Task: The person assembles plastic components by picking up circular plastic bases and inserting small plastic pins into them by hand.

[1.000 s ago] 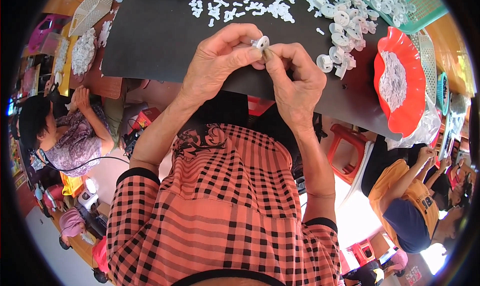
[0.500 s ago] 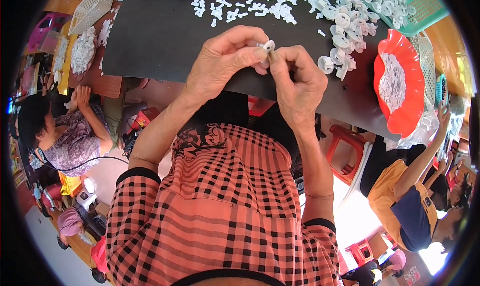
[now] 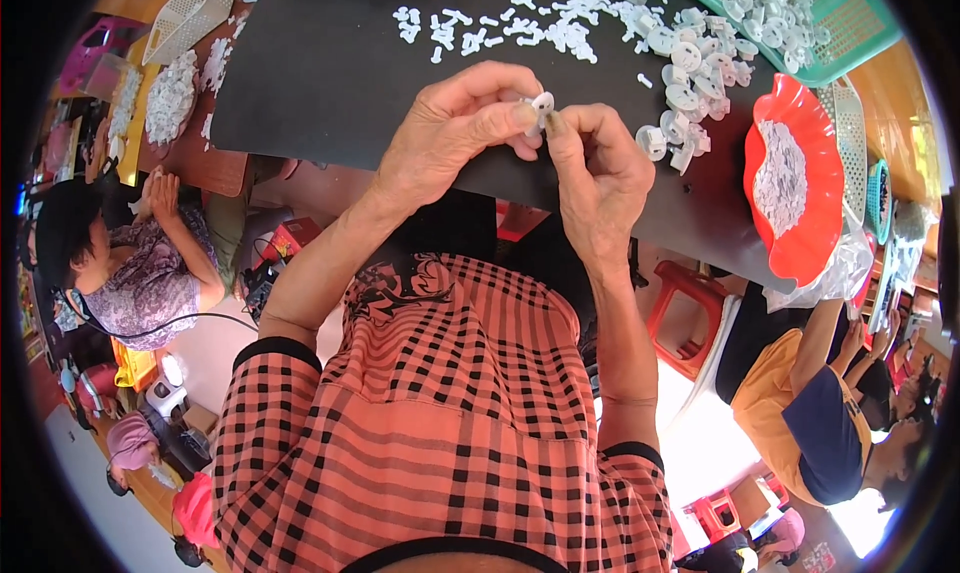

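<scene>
Pinched between the thumb and fingers of my left hand is a small white round plastic part with a dark hole in its face. The thumb and forefinger of my right hand close against the part's right side; whether they hold a second small piece is hidden. Both hands are above the near edge of the black tabletop. Small white plastic pieces lie scattered farther back. To the right is a heap of white round plastic parts.
A red wavy-rimmed bowl of small white pieces stands at the right edge. Behind it, a green basket holds white round parts. A white basket is at far left. People work on both sides; a red stool stands right.
The view has shifted slightly, so the table things sit a little differently. My hands keep their pinch around the white part. The co-worker at right has lowered an arm.
</scene>
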`<action>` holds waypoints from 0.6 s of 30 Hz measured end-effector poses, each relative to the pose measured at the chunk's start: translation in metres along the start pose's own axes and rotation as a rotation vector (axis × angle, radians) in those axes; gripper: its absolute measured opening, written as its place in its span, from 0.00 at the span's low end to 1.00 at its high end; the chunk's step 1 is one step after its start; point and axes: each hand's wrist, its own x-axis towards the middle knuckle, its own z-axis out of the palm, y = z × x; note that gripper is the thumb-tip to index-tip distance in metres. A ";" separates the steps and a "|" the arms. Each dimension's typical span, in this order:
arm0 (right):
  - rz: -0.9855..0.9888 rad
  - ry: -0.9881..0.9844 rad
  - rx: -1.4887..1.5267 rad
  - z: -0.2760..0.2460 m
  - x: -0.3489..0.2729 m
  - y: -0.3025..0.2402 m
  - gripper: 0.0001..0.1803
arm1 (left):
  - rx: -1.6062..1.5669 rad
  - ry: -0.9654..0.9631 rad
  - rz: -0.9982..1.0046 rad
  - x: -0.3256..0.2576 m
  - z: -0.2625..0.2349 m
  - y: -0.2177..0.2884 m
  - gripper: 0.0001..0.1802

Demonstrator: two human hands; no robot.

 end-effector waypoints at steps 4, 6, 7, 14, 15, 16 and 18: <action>-0.042 0.039 -0.086 0.002 -0.004 0.003 0.05 | 0.050 0.001 -0.004 -0.004 0.003 0.001 0.12; -0.046 0.040 -0.083 0.003 -0.005 0.001 0.05 | -0.024 0.009 -0.042 -0.006 0.004 0.001 0.12; -0.022 0.052 -0.093 0.002 -0.007 0.001 0.06 | -0.011 0.010 -0.019 -0.008 0.006 0.007 0.12; -0.028 0.106 0.037 -0.004 -0.010 0.001 0.06 | 1.245 0.451 0.651 0.034 -0.025 0.137 0.14; -0.052 0.073 0.024 -0.003 -0.009 0.003 0.06 | 1.242 0.431 0.646 0.049 -0.023 0.153 0.14; -0.064 0.067 0.013 -0.002 -0.008 0.004 0.06 | 1.220 0.515 0.641 0.064 -0.017 0.164 0.13; -0.079 0.052 0.059 -0.002 -0.006 0.005 0.06 | 1.194 0.571 0.625 0.078 -0.008 0.170 0.15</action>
